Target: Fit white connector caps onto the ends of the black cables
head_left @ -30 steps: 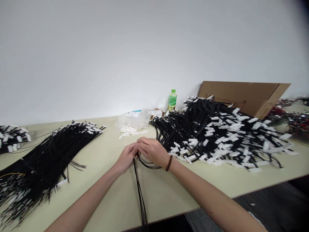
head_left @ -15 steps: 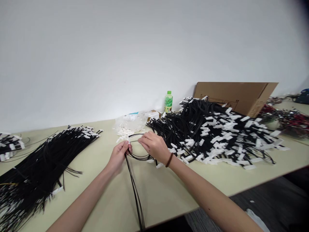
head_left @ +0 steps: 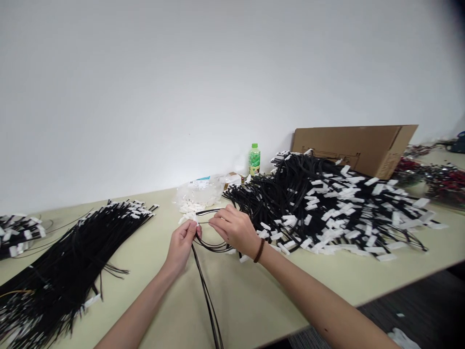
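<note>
Thin black cables (head_left: 207, 291) hang from my left hand (head_left: 182, 245) over the table's front part, and some of them loop toward the right. Thumb and fingers of that hand are pinched on a white connector (head_left: 193, 217) where the cable ends meet. Just right of it, my right hand (head_left: 236, 228) is closed, its fingertips pinching a thin black cable that runs to the connector. A brown band circles the right wrist. Behind the hands lies a clear plastic bag (head_left: 201, 193) with small white pieces.
Black cables with white tags form a large pile (head_left: 312, 203) on the right and a long bundle (head_left: 72, 257) on the left. A green-capped bottle (head_left: 254, 160) and a cardboard box (head_left: 352, 145) stand near the wall. Red and dark wires (head_left: 445, 184) lie far right.
The view has shifted slightly, so the table's things appear a little lower. Both hands keep their grips, with the right fingertips slightly nearer the connector.
</note>
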The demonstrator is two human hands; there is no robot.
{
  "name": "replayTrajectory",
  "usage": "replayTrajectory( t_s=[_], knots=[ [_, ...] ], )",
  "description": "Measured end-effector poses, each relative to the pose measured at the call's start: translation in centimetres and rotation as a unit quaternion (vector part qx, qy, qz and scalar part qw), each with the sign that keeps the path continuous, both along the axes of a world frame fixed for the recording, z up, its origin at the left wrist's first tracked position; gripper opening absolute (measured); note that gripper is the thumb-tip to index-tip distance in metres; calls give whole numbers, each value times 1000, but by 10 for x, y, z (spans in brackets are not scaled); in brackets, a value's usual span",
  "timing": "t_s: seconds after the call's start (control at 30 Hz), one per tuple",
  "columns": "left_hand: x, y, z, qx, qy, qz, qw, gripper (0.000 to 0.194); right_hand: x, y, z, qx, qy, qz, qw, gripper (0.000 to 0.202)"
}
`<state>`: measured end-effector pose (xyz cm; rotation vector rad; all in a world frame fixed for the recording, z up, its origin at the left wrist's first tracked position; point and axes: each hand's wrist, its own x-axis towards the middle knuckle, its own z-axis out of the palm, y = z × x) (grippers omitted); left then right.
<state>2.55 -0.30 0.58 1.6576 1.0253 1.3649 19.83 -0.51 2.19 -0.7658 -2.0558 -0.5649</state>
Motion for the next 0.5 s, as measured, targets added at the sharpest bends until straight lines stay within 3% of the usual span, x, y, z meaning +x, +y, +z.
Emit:
replayTrajectory(
  t_s=[0.13, 0.5],
  knots=[
    [2, -6, 5, 23, 36, 2, 999, 37, -2, -3, 1, 25, 2, 11, 1000, 19],
    [5, -10, 7, 24, 26, -11, 999, 36, -4, -5, -3, 54, 19, 41, 998, 15]
  ],
)
